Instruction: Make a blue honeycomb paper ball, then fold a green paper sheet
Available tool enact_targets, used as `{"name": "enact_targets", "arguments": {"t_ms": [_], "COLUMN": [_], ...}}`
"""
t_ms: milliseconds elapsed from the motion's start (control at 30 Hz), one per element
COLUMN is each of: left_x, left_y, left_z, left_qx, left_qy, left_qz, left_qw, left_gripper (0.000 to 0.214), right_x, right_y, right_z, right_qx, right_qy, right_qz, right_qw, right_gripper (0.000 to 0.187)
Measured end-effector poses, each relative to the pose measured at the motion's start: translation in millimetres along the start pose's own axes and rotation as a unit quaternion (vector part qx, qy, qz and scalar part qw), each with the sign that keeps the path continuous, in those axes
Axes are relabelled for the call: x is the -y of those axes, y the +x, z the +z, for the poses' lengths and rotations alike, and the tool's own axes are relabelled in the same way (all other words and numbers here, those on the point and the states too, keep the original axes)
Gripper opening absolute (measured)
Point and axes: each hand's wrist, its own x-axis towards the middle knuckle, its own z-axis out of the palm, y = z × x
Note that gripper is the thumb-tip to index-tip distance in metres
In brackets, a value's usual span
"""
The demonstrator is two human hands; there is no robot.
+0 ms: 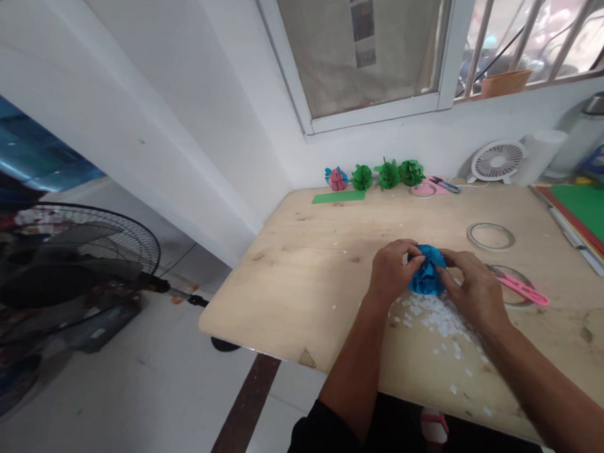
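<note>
While both hands are closing on it from opposite sides, the ruffled blue folded-paper ball (427,272) is sitting just above the middle of the pale wooden tabletop (320,267), toward the tabletop's near edge. The left hand (393,267) is gripping the ball's left side with curled fingers. The right hand (472,287) is pinching its right side, thumb and fingertips narrowed onto the paper. A scatter of small white paper scraps (438,319) is lying on the tabletop just nearer than the ball. Pink-handled scissors (522,289) are resting on the tabletop's right part, just past the right hand, near a clear tape ring (490,236). A row of green paper balls (388,175) is standing along the tabletop's far edge, with a small white desk fan (498,161) at its far right corner. Judging from the grip, light and even pressure is serving best here: fingertips working between the folds rather than crushing them, one hand steadying while the other is shaping, and the wrists resting low over the tabletop.
</note>
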Motion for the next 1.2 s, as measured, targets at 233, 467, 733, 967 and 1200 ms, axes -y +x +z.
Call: {"name": "enact_targets", "arguments": {"t_ms": [233, 467, 733, 967, 1200], "left_x": [1.5, 1.7, 6.2, 6.0, 6.2], "left_y": [1.4, 0.9, 0.8, 1.7, 3.4], "left_z": [-4.0, -4.7, 1.4, -1.7, -5.1], "left_qx": [0.013, 0.013, 0.002, 0.000, 0.019], "left_qy": [0.023, 0.027, 0.027, -0.008, -0.019], "left_qz": [0.014, 0.043, 0.018, 0.004, 0.010], "left_qw": [1.000, 0.999, 0.999, 1.000, 1.000], "left_gripper": [0.014, 0.015, 0.017, 0.015, 0.017], "right_x": [-2.0, -1.6, -0.8, -0.9, -1.1], "right_y": [0.1, -0.3, -0.5, -0.6, -0.4], "right_z": [-0.3, 0.4, 0.3, 0.0, -0.2], "right_qx": [-0.001, -0.005, -0.017, -0.021, -0.019], "right_qy": [-0.006, -0.019, -0.012, -0.021, -0.020], "right_qz": [-0.027, -0.045, -0.024, -0.051, -0.059], "right_qw": [1.000, 0.999, 0.999, 0.998, 0.998], "right_gripper": [0.023, 0.023, 0.024, 0.022, 0.022]}}
